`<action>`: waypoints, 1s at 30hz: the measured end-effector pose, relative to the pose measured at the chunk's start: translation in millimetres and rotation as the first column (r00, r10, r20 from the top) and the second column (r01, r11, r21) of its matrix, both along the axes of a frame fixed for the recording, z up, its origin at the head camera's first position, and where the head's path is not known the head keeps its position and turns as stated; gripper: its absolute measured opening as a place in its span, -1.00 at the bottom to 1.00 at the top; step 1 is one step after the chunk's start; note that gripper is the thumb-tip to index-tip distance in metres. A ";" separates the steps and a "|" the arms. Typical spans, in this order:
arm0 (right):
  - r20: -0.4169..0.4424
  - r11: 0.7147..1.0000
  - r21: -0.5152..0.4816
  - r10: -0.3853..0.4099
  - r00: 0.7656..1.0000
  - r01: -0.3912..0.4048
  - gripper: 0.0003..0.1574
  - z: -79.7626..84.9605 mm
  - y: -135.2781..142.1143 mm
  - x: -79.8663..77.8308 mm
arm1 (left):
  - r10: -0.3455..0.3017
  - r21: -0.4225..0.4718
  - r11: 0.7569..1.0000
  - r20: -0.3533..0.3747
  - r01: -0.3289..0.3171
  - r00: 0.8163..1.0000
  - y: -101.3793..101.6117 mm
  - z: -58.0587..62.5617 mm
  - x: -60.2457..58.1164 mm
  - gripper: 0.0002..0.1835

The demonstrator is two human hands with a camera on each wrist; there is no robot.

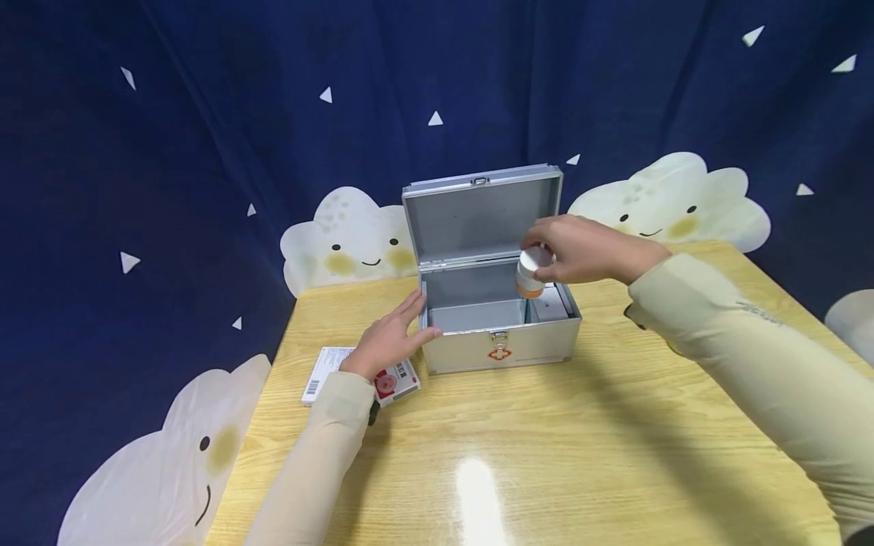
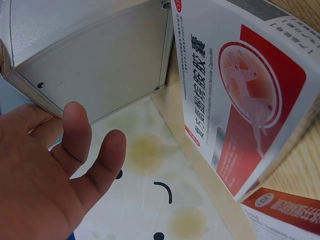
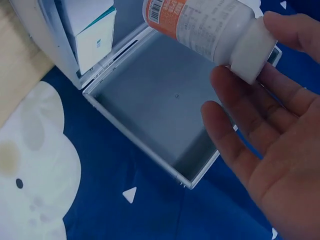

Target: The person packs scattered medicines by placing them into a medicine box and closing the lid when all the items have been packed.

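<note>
A white pill bottle with an orange band is held by its cap in my right hand, over the right part of an open silver first-aid box. In the right wrist view, thumb and fingers pinch the white cap of the bottle. My left hand rests against the box's left side, fingers extended along its wall. The left wrist view shows that hand beside the box's side panel. White cartons stand inside the box at its right end.
A red-and-white capsule carton and another white medicine carton lie on the wooden table, left of the box. The raised lid stands at the back, before a dark blue curtain with cloud shapes.
</note>
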State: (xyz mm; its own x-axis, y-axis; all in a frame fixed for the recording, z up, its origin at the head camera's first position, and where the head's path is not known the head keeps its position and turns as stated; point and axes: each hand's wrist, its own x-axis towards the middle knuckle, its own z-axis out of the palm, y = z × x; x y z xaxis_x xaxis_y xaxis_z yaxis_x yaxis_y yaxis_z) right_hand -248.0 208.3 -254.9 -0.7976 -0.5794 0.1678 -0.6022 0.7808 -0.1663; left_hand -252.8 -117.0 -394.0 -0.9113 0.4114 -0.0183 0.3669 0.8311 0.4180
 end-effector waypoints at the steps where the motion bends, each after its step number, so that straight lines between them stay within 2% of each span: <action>1: -0.006 1.000 0.009 0.009 1.000 -0.009 -0.64 -0.4 -2.4 -1.6 | 0.004 -0.001 1.000 0.002 -0.004 1.000 0.1 0.2 0.0 -0.09; 7: 0.009 0.999 0.016 0.046 0.999 -0.046 -0.60 -5.6 -17.9 -12.8 | 0.024 0.014 1.000 0.021 -0.024 0.999 -1.0 -0.8 1.1 -0.09; 12: 0.049 0.999 0.005 0.048 0.998 -0.048 -0.56 -15.4 -29.5 -25.3 | 0.018 0.017 1.000 0.011 -0.018 1.000 -1.3 -1.7 0.8 -0.09; 17: 0.091 0.998 0.042 0.041 0.995 -0.045 -0.45 -25.9 -36.5 -34.6 | 0.013 0.010 1.000 0.004 -0.013 1.000 -1.0 -0.6 0.5 -0.09; 24: 0.142 0.995 0.091 0.026 0.990 -0.039 -0.54 -40.9 -45.8 -46.6 | 0.022 0.022 1.000 0.008 -0.022 1.000 1.0 -2.8 2.0 -0.09; 30: 0.161 0.982 0.174 0.048 0.986 -0.077 -0.60 -45.2 -52.4 -57.2 | 0.023 0.007 1.000 0.003 -0.023 1.000 0.5 -2.9 -0.8 -0.09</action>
State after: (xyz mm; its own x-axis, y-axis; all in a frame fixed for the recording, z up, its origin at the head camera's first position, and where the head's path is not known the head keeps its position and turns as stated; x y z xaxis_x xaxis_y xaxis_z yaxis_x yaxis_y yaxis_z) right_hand -305.2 155.9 -300.1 -0.7670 -0.6382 -0.0662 -0.6286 0.7681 -0.1224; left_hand -253.6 -116.5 -396.9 -0.9204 0.3904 -0.0186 0.3463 0.8365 0.4247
